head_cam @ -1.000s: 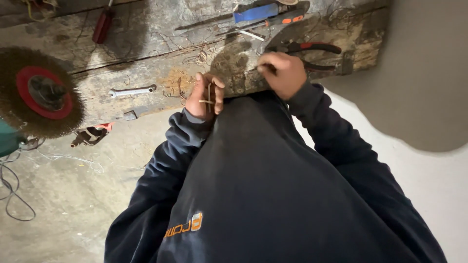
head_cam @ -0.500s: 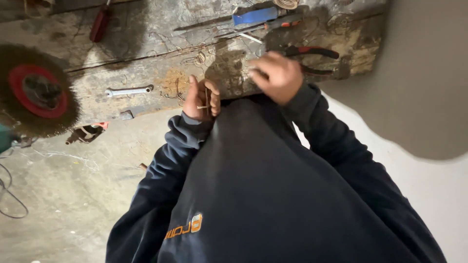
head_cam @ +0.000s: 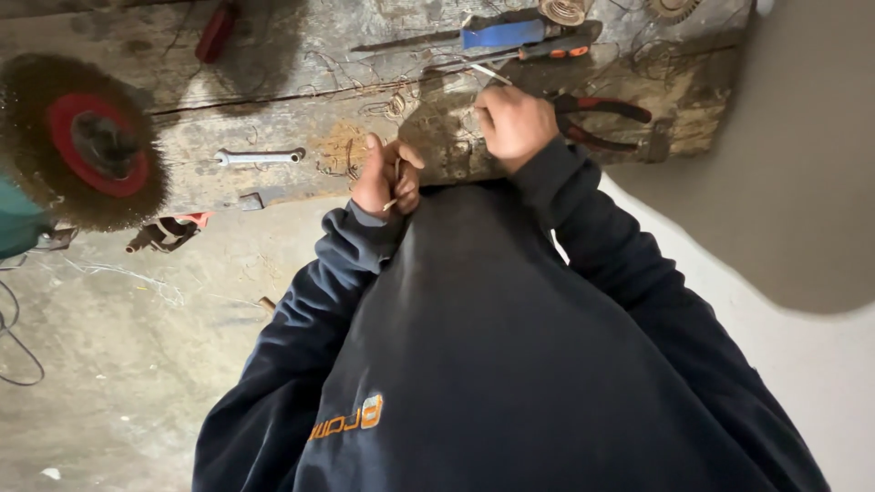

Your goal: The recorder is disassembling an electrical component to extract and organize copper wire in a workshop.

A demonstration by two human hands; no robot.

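My left hand [head_cam: 385, 179] sits at the front edge of a worn wooden workbench [head_cam: 301, 109]. Its fingers are curled around a short thin piece of wire [head_cam: 394, 199], thumb up. My right hand [head_cam: 513, 122] rests further onto the bench, closed on a thin silvery metal piece [head_cam: 492, 75] that sticks out towards the upper left. What lies inside the fist is hidden. Both dark sleeves and my dark sweatshirt [head_cam: 510, 364] fill the lower frame.
Red-handled pliers [head_cam: 603, 120] lie right beside my right hand. A blue-handled tool [head_cam: 501, 35], an orange-black screwdriver [head_cam: 556, 50], a wire coil [head_cam: 562, 11], a spanner [head_cam: 260, 157] and a red handle [head_cam: 217, 32] lie on the bench. A wire brush wheel [head_cam: 91, 141] is at the left.
My right hand has moved a little further onto the bench, towards the screwdriver. My left hand has stayed at the bench edge, still gripping the thin wire.
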